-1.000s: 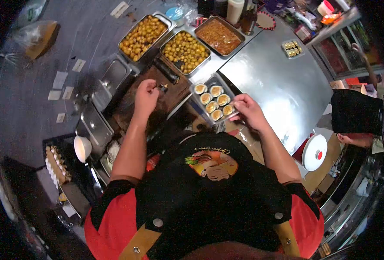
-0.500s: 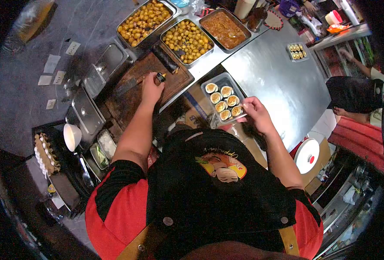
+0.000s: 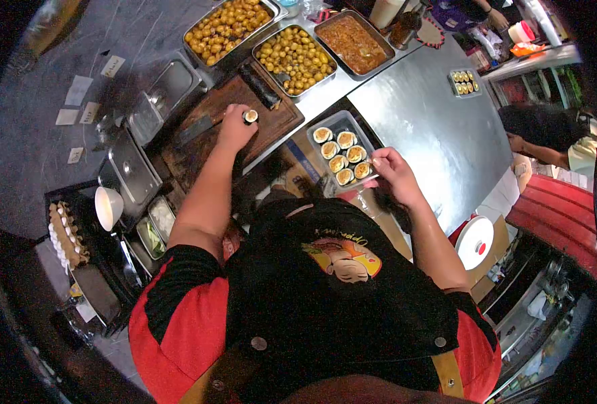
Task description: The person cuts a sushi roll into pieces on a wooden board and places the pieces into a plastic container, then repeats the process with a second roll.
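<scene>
My left hand is closed on a seaweed-wrapped rice roll slice, its pale cut face turned up, above a wooden cutting board. A knife lies on the board left of that hand. Along the board's far edge rests a dark uncut rice roll. My right hand grips the right edge of a clear plastic tray, thumb on the rim. Several slices with orange-brown topping sit in it in two columns.
Behind the board stand metal pans of small potatoes and a reddish-brown stew. A second tray of slices lies on the steel table. A co-worker's arm is at the right; an egg carton stands left.
The slice in my left hand has turned so its cut face shows upward. My right hand and the tray have shifted slightly left. The co-worker at the right has moved.
</scene>
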`<action>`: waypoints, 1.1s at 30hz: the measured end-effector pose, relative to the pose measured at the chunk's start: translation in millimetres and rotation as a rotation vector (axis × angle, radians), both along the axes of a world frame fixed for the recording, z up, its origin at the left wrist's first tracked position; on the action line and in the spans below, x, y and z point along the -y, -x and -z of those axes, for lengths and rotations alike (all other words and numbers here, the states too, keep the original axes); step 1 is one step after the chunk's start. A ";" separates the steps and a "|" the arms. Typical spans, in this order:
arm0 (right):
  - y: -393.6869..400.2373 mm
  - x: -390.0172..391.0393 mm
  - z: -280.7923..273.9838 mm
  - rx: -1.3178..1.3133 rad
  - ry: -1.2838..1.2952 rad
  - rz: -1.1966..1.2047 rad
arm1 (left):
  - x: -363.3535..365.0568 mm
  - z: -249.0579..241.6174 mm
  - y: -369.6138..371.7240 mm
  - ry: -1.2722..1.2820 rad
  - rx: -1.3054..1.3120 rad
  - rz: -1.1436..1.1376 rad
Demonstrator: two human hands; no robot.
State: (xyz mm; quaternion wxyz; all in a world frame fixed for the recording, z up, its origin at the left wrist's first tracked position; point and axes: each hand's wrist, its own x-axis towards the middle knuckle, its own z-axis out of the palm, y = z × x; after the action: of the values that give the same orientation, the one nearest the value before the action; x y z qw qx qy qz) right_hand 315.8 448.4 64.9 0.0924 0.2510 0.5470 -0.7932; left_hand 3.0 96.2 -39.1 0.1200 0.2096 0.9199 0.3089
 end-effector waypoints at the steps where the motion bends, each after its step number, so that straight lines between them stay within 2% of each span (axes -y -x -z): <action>1: 0.4 1.2 -1.5 0.018 0.001 -0.010 | 0.4 -2.3 0.5 0.034 -0.012 0.008; 6: 1.3 3.5 1.8 0.009 -0.006 -0.020 | -0.4 -17.1 2.7 0.039 -0.053 0.089; 8: 1.9 4.1 4.8 0.011 -0.009 -0.020 | -1.5 -23.1 6.2 0.101 -0.117 0.212; 11: 3.4 4.3 7.1 -0.005 -0.038 -0.029 | -1.3 -17.6 17.3 0.242 -0.010 0.247; 14: 6.6 4.7 4.1 0.014 -0.081 -0.068 | 1.2 -7.9 22.8 0.224 0.021 0.236; 17: 8.9 7.9 -7.2 0.001 -0.021 -0.033 | -0.1 -8.9 25.8 0.247 0.034 0.237; 24: 11.3 8.3 -5.3 0.021 -0.031 -0.049 | 1.0 -33.1 27.6 0.299 0.029 0.252; 26: 12.0 9.2 -4.8 0.019 -0.025 -0.047 | -2.4 -44.9 26.6 0.331 -0.008 0.401; 27: 12.2 9.4 -4.8 0.013 -0.031 -0.053 | -6.1 -53.3 26.1 0.331 -0.007 0.401; 29: 12.3 10.2 -4.7 0.010 -0.037 -0.058 | -12.7 -66.0 25.0 0.443 0.083 0.503; 33: 13.6 12.8 -6.7 0.011 -0.044 -0.052 | -6.5 -48.7 36.3 0.471 0.078 0.574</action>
State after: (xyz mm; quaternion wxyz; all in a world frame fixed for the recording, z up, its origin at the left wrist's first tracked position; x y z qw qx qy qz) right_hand 302.2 435.7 71.6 0.1108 0.2431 0.5700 -0.7770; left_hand -33.3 102.6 9.6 0.2817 0.4138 0.8642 0.0502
